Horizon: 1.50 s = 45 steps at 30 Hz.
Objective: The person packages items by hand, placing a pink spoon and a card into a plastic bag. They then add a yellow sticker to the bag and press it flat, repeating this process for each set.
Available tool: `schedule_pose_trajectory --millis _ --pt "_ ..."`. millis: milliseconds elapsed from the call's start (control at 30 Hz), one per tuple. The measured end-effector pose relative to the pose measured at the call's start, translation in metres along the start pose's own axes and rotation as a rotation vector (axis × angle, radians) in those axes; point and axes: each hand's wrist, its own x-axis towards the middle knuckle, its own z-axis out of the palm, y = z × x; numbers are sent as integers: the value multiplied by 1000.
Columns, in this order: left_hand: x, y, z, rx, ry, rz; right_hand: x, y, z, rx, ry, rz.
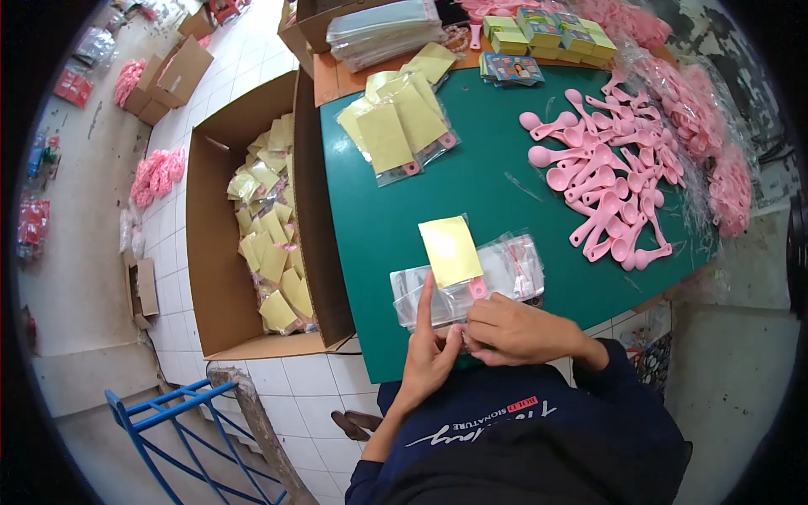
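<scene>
A clear plastic bag (454,305) holding a yellow card (453,252) and a pink spoon, whose handle end (478,288) shows below the card, lies over a stack of clear bags (509,268) near the table's front edge. My left hand (427,360) is at the bag's lower end, thumb and curled fingers closed on its edge, index finger stretched toward the card's lower left corner. Beside it, my right hand (515,330) has its fingers closed on the same end of the bag. My fingers hide most of that edge.
Pink measuring spoons (606,172) lie heaped on the green table (370,244) at the right. Filled bags (402,118) lie at the back left. Card stacks (543,32) stand behind. An open cardboard box (210,219) of packed bags stands left, near a blue metal frame (168,412).
</scene>
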Motion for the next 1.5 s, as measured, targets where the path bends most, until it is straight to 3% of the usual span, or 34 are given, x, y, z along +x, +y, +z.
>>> schedule_pose_trajectory --millis 100,133,167,200,267,300,400,467,533,567,633,733,867,967,1067,1167,1267,1500 --pt "6 7 0 -195 81 -28 -18 6 -45 403 -182 -84" --pt "6 -5 -13 -61 -44 -36 -35 11 -76 362 -214 -75" --pt "7 -2 -15 -96 -101 -58 -57 26 -104 397 -41 -139" --pt "7 3 -16 -130 -157 -83 -82 41 -139 292 199 -54" --pt "6 4 -19 -143 -233 -115 -154 99 -205 -278 841 500" --pt "5 2 -20 -125 -249 -120 -190 133 -222 -601 880 756" --pt "5 2 -22 -118 -254 -130 -228 139 -205 -1096 342 1314" --pt "2 1 -19 -163 -238 -140 -139 72 -122 52 761 716" --pt "0 1 -17 -223 -230 -136 -62 27 -60 -303 401 446" --pt "-1 1 -17 -240 -248 -124 -37 14 -32 -267 397 297" --pt "-4 1 -17 -271 -292 -104 -16 8 11 -198 392 281" --pt "-10 4 -32 -427 -396 -109 -18 29 27 -96 555 269" --pt "-7 6 -25 23 -23 49 -26 24 21 97 575 239" --pt "1 -1 -23 352 -86 138 -29 20 19 124 548 234" --pt "-1 -4 -16 233 1 89 -37 16 19 233 538 334" --pt "-4 -1 -7 179 46 99 -34 15 34 667 676 460" --pt "-1 -5 0 158 94 121 -30 14 37 806 702 569" --pt "-3 -17 4 54 190 22 -20 10 39 755 801 714"
